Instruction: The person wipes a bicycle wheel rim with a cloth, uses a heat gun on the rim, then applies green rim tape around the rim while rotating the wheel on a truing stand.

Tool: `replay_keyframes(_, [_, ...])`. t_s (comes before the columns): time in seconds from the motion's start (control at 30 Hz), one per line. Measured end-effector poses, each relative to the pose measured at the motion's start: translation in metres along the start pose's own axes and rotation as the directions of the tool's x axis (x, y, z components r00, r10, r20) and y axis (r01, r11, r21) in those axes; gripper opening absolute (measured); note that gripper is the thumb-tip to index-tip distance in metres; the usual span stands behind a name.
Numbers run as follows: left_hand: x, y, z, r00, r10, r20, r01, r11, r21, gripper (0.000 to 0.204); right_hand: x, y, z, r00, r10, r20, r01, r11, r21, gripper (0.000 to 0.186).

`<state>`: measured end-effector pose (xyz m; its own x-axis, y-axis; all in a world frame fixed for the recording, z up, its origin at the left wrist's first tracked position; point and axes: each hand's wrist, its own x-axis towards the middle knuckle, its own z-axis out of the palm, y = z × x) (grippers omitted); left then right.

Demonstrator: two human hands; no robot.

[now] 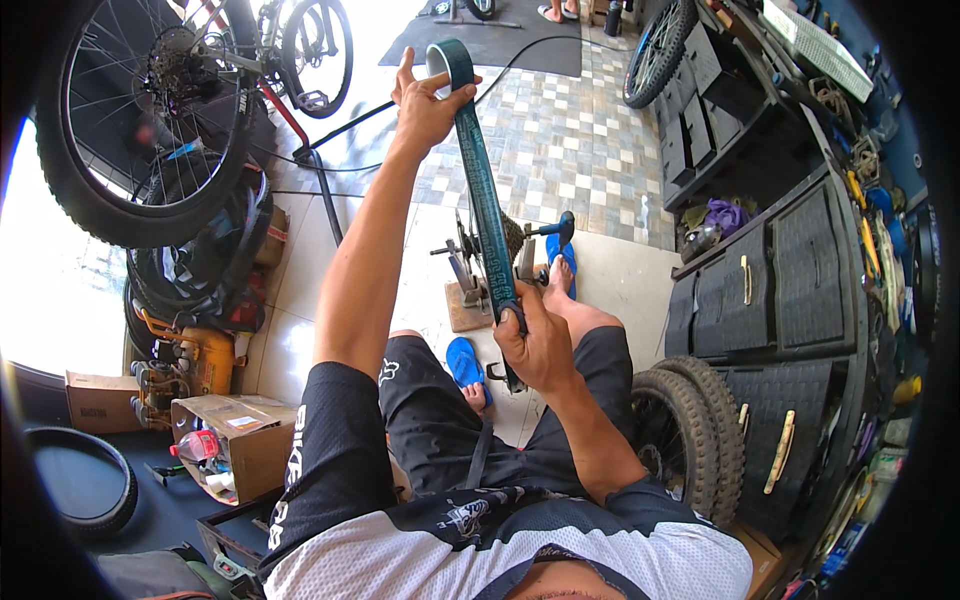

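A dark green roll of tape [452, 62] is held out ahead by my left hand [428, 112], its thumb and a finger at the roll. From the roll a strip of green tape [478, 180] runs down to the bicycle wheel between my legs, seen nearly edge-on. My right hand [538, 340] closes around the near part of the wheel rim [512, 372], thumb on top where the strip ends. The wheel, with its cassette [512, 236], sits in a truing stand [462, 275] on a wooden base [468, 308].
A bicycle wheel [150, 110] hangs at the upper left, above a yellow compressor [208, 360] and a cardboard box [240, 425] with a bottle. Knobby tyres [700, 430] lean by black drawers [780, 440] on the right. Blue slippers [464, 362] are on my feet.
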<state>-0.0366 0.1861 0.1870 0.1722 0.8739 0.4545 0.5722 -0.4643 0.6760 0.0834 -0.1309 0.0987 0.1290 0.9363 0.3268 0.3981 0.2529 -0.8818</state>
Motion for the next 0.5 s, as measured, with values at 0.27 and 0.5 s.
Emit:
replay_keyframes(0.27, [-0.0029, 0.0021, 0.0, 1.0, -0.022, 0.018, 0.021, 0.999, 0.034, 0.029, -0.0006, 0.0023, 0.0003, 0.999, -0.044, -0.018, 0.044, 0.999, -0.02, 0.041])
replay_keyframes(0.5, [-0.0005, 0.0054, -0.0006, 0.994, -0.105, 0.01, 0.103, 0.983, 0.15, 0.03, 0.0001, -0.0024, -0.0021, 0.998, -0.049, -0.028, 0.049, 0.999, -0.012, 0.04])
